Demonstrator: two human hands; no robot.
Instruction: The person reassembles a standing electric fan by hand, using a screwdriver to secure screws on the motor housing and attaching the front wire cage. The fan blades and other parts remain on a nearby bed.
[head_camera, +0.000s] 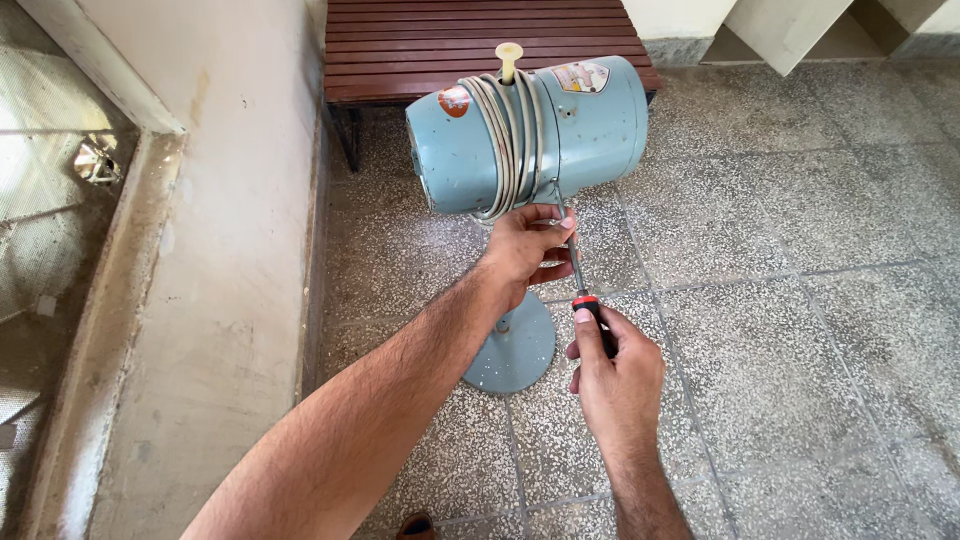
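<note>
The person is working on a blue pedestal fan motor housing (540, 135), which is standing on a thin pole over a round blue base (512, 345) on the speckled terrazzo floor (800, 300), at about twelve o'clock from the hands. The left hand (525, 250) is reaching up under the housing at its six o'clock, fingers curled and pinching near the metal shank of the screwdriver (582, 290), apparently steadying the tip where it is meeting the underside; whether it is also gripping the housing itself cannot be told. The right hand (615, 375) is closing fully around the screwdriver's black handle with its red collar, thumb pressing along the top, which is likely giving turning force while the other hand is guiding. The screwdriver's long axis is running from about five o'clock at the handle to eleven o'clock at the tip, pointing up and slightly left into the housing. The housing's own long axis is lying roughly horizontal, its open front facing nine o'clock, slightly toward the viewer. A grey power cord (505, 140) is being kept wound around the housing's middle, probably to keep it out of the way, beside a cream knob (509, 58) on top. A dark wooden slatted bench (450, 45) is sitting behind, against the wall.
</note>
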